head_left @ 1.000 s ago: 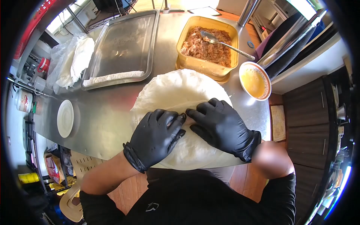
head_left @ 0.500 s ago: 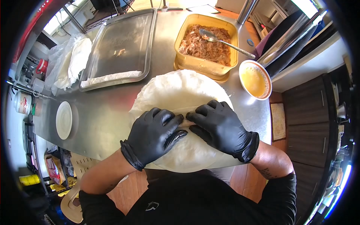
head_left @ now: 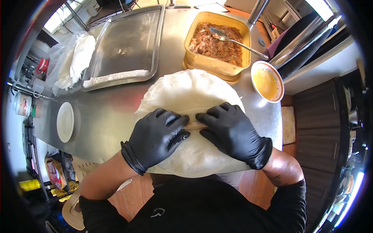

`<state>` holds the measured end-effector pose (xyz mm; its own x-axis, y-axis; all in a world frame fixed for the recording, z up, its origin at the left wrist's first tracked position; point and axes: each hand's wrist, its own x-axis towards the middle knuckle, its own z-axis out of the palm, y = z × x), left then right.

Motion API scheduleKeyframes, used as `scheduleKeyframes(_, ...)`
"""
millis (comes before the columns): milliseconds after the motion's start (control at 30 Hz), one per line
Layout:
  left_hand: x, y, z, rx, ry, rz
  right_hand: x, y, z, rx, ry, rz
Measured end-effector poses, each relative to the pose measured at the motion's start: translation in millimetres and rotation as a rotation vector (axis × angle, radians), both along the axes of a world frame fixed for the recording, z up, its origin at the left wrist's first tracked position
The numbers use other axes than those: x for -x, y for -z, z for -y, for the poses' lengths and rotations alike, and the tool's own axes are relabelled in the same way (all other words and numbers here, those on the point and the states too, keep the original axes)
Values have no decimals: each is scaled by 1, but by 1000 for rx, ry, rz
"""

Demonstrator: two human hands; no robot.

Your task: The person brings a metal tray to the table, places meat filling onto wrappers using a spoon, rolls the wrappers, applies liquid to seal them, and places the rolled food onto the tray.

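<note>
A stack of thin, pale round wrappers [head_left: 186,159] lies on the steel table in front of me. Across its middle is a partly rolled spring roll [head_left: 193,123], with brownish filling showing through the sheet. My left hand [head_left: 155,134], in a black glove, is closed around the roll's left part, fingertips on top and thumb on the near side. Gloved the same way, my right hand [head_left: 235,134] grips the right part. A short stretch of the roll shows between the hands; both ends are hidden under them.
A tray [head_left: 128,42] at the far left bears one finished roll [head_left: 116,77]. Beside it are wrappers in plastic [head_left: 75,62] and a white plate [head_left: 65,122]. Behind the stack stands a yellow tub [head_left: 213,64] of meat filling with a spoon [head_left: 241,43]. A bowl [head_left: 268,81] holds beaten egg.
My hands have moved slightly apart, so more of the roll shows between them. The left thumb has drawn back a little to the left. The whole view has shifted slightly.
</note>
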<state>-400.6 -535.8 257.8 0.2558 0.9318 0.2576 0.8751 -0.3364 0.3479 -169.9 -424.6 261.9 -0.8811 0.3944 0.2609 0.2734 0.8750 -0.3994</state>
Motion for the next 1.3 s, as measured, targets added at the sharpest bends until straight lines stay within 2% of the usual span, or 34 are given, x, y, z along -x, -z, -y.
scheduleKeyframes(67,12,-11,3,98,47,211,-5,-12,-6,137,-29,10)
scheduleKeyframes(100,22,-16,4,63,86,247,-11,-12,-10,180,-63,12)
scheduleKeyframes(200,33,-28,15,20,49,233,-21,-19,-16,121,-62,-3)
scheduleKeyframes(367,10,-14,19,-41,60,-13,-8,-16,-2,40,-44,5)
scheduleKeyframes(500,10,-11,12,27,29,3,-8,-1,-2,-23,-21,14)
scheduleKeyframes(867,25,-12,2,104,51,61,-11,-3,-16,108,-71,20)
scheduleKeyframes(933,28,-11,4,63,58,191,-12,-3,-18,117,-95,-7)
scheduleKeyframes(1067,38,-8,10,154,20,110,-16,-5,-17,146,-70,37)
scheduleKeyframes(1133,45,2,5,62,177,197,-17,-6,-19,149,-102,15)
scheduleKeyframes(1233,59,-13,1,57,233,118,-29,-10,-30,90,-149,1)
scheduleKeyframes(1300,77,-12,-3,50,258,-159,-40,-17,-41,53,-124,71)
